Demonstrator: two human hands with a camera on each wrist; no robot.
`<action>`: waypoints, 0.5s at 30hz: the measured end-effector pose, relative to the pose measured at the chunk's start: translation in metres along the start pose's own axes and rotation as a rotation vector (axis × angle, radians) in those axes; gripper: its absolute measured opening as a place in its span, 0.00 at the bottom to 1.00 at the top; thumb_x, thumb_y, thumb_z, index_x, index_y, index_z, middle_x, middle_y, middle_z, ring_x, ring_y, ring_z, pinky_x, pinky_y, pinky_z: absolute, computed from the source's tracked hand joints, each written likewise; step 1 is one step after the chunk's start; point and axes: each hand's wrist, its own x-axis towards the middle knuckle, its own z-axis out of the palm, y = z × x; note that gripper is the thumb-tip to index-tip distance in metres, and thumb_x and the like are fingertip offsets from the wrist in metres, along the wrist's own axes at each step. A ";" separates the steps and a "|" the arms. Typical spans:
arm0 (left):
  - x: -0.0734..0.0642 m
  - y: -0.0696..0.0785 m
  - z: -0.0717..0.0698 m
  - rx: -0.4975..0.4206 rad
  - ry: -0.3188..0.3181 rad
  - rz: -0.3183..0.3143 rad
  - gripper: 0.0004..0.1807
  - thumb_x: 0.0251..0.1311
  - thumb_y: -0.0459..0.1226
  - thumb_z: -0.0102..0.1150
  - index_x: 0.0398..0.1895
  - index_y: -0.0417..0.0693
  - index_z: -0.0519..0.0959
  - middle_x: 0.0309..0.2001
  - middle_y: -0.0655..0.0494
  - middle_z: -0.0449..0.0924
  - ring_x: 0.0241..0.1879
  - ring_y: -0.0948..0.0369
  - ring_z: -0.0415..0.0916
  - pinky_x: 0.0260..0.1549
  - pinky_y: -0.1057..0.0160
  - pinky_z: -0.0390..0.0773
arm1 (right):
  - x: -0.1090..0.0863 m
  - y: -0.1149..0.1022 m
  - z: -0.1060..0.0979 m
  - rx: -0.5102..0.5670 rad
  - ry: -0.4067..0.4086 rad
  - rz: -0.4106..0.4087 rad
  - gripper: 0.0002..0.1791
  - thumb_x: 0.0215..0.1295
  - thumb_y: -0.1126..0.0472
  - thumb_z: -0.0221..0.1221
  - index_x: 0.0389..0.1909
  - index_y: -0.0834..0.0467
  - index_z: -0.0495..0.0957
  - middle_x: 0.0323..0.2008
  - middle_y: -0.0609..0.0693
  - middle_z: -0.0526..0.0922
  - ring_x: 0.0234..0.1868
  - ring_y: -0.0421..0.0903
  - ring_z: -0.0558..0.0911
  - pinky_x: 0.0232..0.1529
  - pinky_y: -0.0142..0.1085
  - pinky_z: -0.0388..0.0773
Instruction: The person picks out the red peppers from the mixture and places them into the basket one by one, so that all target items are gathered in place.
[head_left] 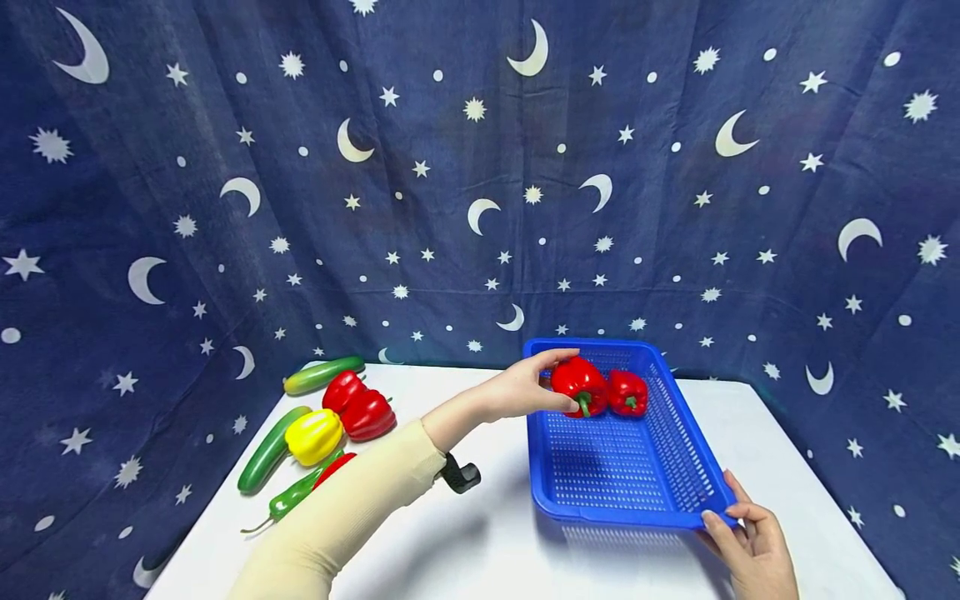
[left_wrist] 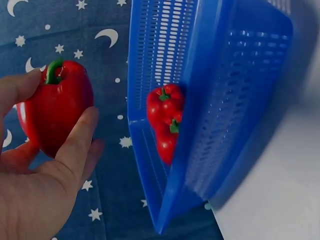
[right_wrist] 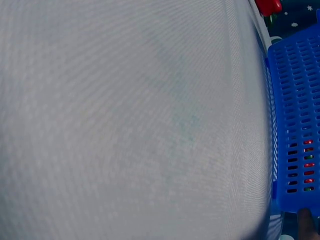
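My left hand (head_left: 517, 390) holds a glossy red bell pepper (head_left: 579, 385) over the far left part of a blue plastic basket (head_left: 600, 518). In the left wrist view, fingers and thumb hold that pepper (left_wrist: 57, 112) by its sides, its green stem facing up. Two more red bell peppers (left_wrist: 165, 107) lie inside the basket; the head view plainly shows one of these peppers (head_left: 628, 393), beside the held one. At the basket's near right corner, my right hand (head_left: 753, 542) grips the rim, thumb on top. One dark fingertip (right_wrist: 305, 225) shows against the basket in the right wrist view.
On the white table's left side lie a yellow-green cucumber (head_left: 324, 375), a dark green cucumber (head_left: 272, 450), a yellow bell pepper (head_left: 313, 437), two red bell peppers (head_left: 367, 415), a green chili (head_left: 294, 495) and a red chili (head_left: 334, 468). A star-patterned curtain (head_left: 450, 167) hangs behind.
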 end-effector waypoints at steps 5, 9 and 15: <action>0.012 0.004 0.008 -0.016 -0.008 0.001 0.45 0.56 0.35 0.75 0.77 0.63 0.65 0.57 0.58 0.72 0.49 0.59 0.80 0.44 0.61 0.85 | 0.000 -0.002 0.000 -0.022 -0.020 0.003 0.13 0.71 0.76 0.57 0.49 0.62 0.65 0.78 0.49 0.58 0.52 0.30 0.81 0.40 0.32 0.85; 0.020 0.007 0.015 -0.003 -0.009 0.001 0.45 0.56 0.35 0.76 0.76 0.62 0.66 0.56 0.59 0.72 0.49 0.60 0.78 0.42 0.62 0.85 | 0.000 -0.002 -0.001 -0.002 -0.048 -0.024 0.13 0.71 0.77 0.55 0.49 0.63 0.65 0.77 0.49 0.60 0.53 0.31 0.81 0.40 0.33 0.85; 0.031 0.013 0.024 0.021 -0.024 0.024 0.45 0.56 0.36 0.75 0.77 0.59 0.66 0.55 0.59 0.73 0.50 0.60 0.78 0.42 0.66 0.84 | -0.001 -0.002 0.000 0.018 -0.048 -0.013 0.13 0.71 0.78 0.55 0.49 0.62 0.66 0.77 0.49 0.59 0.53 0.32 0.81 0.40 0.33 0.85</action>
